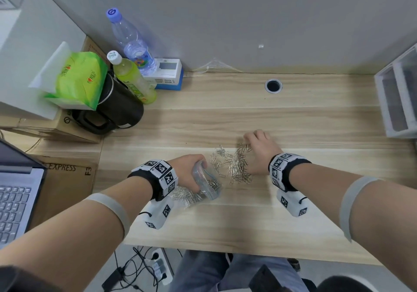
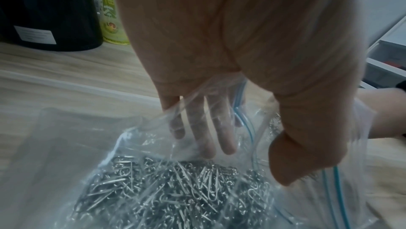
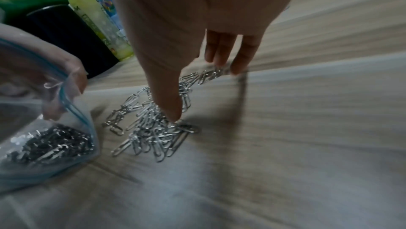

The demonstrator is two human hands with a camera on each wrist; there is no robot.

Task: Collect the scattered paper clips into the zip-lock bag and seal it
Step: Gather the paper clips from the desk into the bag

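A clear zip-lock bag (image 1: 211, 188) with a blue seal strip lies at the front middle of the wooden desk (image 1: 293, 115), its mouth facing right. Many silver paper clips (image 2: 175, 189) fill it. My left hand (image 1: 188, 172) grips the bag's mouth, fingers (image 2: 211, 128) inside the plastic and thumb outside, holding it open. Just right of the mouth lies a loose pile of paper clips (image 1: 235, 166). My right hand (image 1: 259, 151) is spread over the pile, with fingertips (image 3: 239, 66) on its far edge and the thumb pressing the near clips (image 3: 153, 132). The bag (image 3: 44, 146) is blurred in the right wrist view.
A black kettle (image 1: 112, 111), a green drink bottle (image 1: 133, 81), a water bottle (image 1: 133, 43), a green tissue pack (image 1: 76, 81) and a blue-white box (image 1: 168, 75) crowd the back left. A laptop (image 1: 15, 201) sits left, white drawers (image 1: 399, 93) right, a cable hole (image 1: 273, 85) behind.
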